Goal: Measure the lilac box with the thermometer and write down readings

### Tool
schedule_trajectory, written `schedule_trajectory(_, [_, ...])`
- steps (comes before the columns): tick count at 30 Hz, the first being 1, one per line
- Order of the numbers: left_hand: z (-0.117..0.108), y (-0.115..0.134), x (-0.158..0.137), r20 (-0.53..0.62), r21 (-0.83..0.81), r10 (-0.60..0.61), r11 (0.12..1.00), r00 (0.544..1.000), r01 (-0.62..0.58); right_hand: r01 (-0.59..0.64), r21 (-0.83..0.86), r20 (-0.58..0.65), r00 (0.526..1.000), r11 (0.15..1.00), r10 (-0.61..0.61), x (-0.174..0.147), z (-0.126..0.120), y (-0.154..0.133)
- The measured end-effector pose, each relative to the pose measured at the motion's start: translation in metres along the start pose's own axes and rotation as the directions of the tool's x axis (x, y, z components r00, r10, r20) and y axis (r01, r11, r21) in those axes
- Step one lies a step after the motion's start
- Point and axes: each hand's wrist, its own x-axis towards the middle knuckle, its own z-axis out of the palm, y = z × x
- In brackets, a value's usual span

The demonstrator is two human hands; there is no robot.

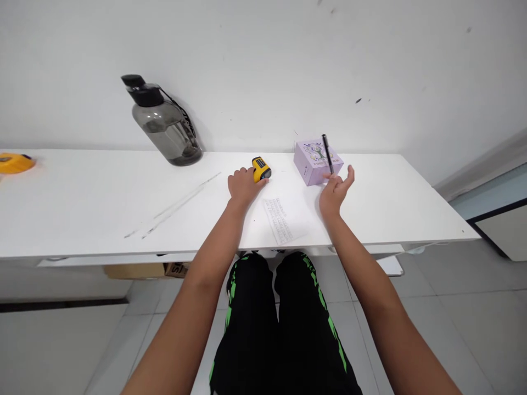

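My left hand rests on the white desk with its fingers wrapped round a small yellow-and-black handheld device that has a dark label on top. A black pen stands up from my right hand, pinched between the fingers, with the little finger held out to the side. Right behind that hand sits a purple printed box; whether the hand touches it I cannot tell. Between my two forearms lies a thin white sheet covered in rows of small marks, too faint to read.
A grey see-through water bottle with a black lid stands against the wall at the back left. Another yellow object is at the far left edge. Dark streaks mark the desk. Below it are a cardboard box and my legs.
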Motion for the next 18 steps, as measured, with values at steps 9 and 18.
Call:
schedule_trajectory(9, [-0.003, 0.003, 0.0, 0.023, 0.03, -0.005, 1.0, 1.0, 0.004, 0.045, 0.101, 0.153, 0.986, 0.994, -0.06, -0.002, -0.002, -0.002])
schedule_trajectory(18, [-0.001, 0.001, 0.001, 0.002, 0.038, -0.004, 0.999, 1.0, 0.004, 0.46, -0.278, 0.369, 0.862, 0.843, -0.348, -0.024, -0.01, -0.034])
